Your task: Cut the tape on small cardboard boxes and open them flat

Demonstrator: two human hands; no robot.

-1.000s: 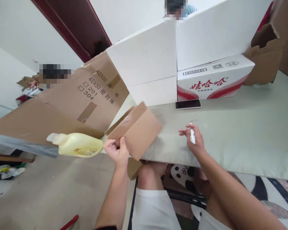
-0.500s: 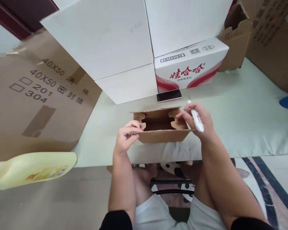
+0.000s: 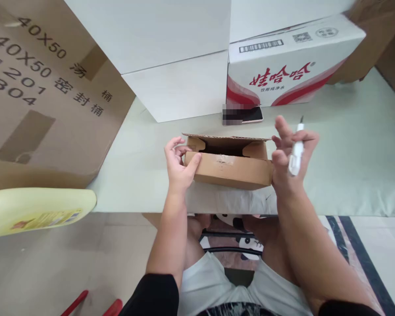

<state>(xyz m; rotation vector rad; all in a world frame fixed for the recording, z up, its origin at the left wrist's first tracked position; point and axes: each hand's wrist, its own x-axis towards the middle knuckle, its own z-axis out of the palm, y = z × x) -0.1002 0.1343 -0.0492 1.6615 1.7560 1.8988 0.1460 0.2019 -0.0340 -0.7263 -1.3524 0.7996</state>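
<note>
A small brown cardboard box (image 3: 232, 169) lies on the pale green table (image 3: 349, 166) near its front edge, top flaps open. My left hand (image 3: 178, 164) grips the box's left end, thumb on the front face and fingers curled over the rim. My right hand (image 3: 291, 156) is at the box's right end; its heel presses the box corner while thumb and palm hold a white utility knife (image 3: 295, 151), blade tip pointing up. The other fingers are stretched upward.
A phone (image 3: 250, 115) lies behind the box, in front of a white-and-red printed carton (image 3: 283, 66). Large white boxes (image 3: 171, 52) stand at the back. A big brown carton (image 3: 42, 101) leans at left. A yellow bottle (image 3: 36, 210) is at left edge.
The small box came from the table's left edge to the front of me and was turned, open side now tilted away. My right hand moved to its right end with the knife.
</note>
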